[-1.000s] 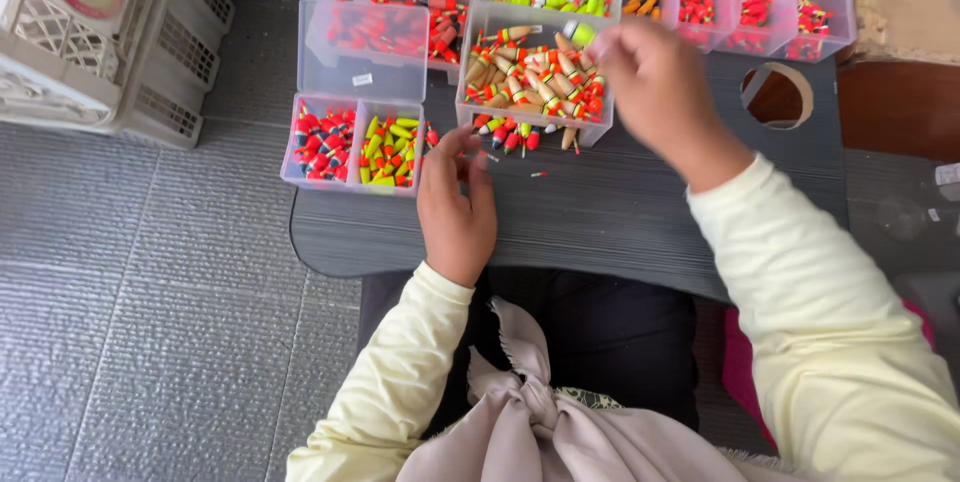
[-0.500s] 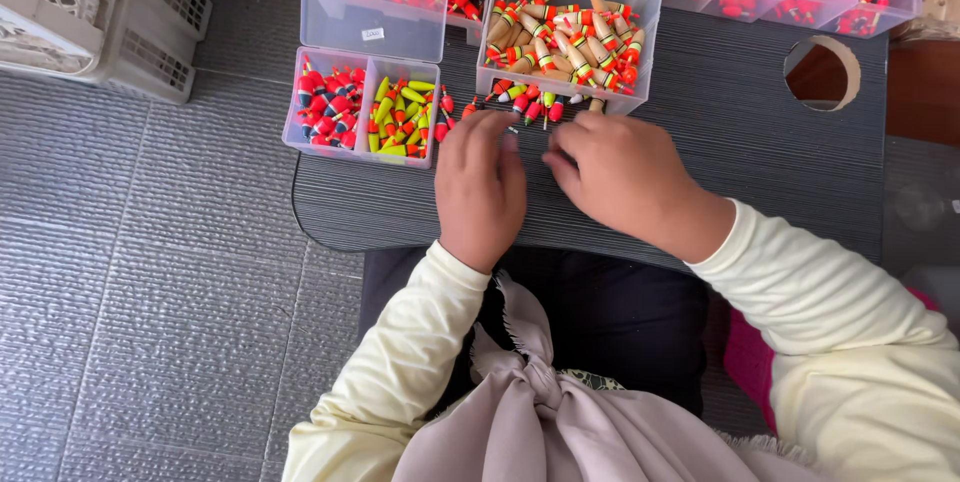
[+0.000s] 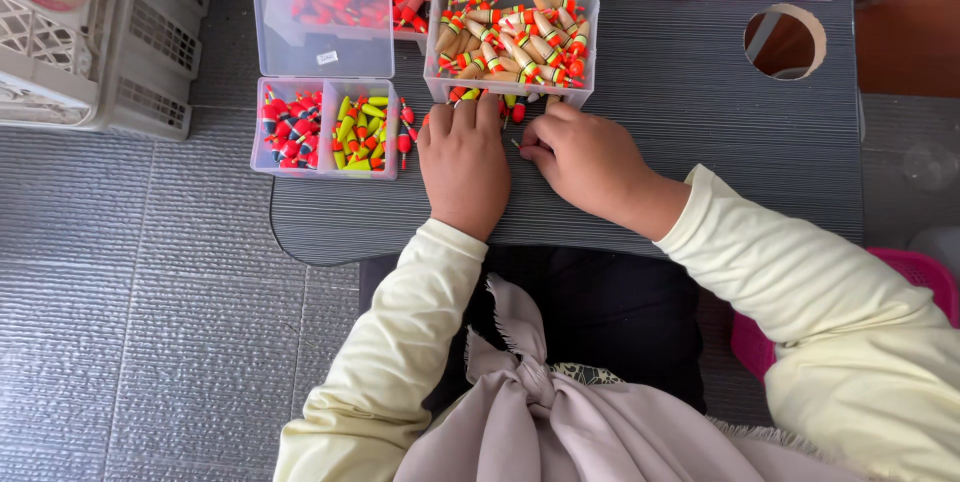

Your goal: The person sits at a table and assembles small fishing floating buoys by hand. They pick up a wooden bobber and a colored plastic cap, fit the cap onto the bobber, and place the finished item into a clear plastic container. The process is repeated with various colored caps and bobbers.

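Both hands low on the grey counter (image 3: 700, 142), just under the clear box (image 3: 515, 32) of tan-and-red floats. Left hand (image 3: 463, 164) lies flat, fingers together, over loose floats (image 3: 512, 107) at the box edge — holding nothing. Right hand (image 3: 580, 157) curls, fingertips pinched on something tiny — can't tell what. Red and yellow floats sit sorted in a divided tray (image 3: 325, 127) to the left.

Ahead: passage blocked by clear box of tan floats (image 3: 515, 37) | Left: path narrowed by two-part red and yellow box (image 3: 325, 130) | Right: bare grey table (image 3: 700, 132) left open, round hole (image 3: 785, 40) beyond
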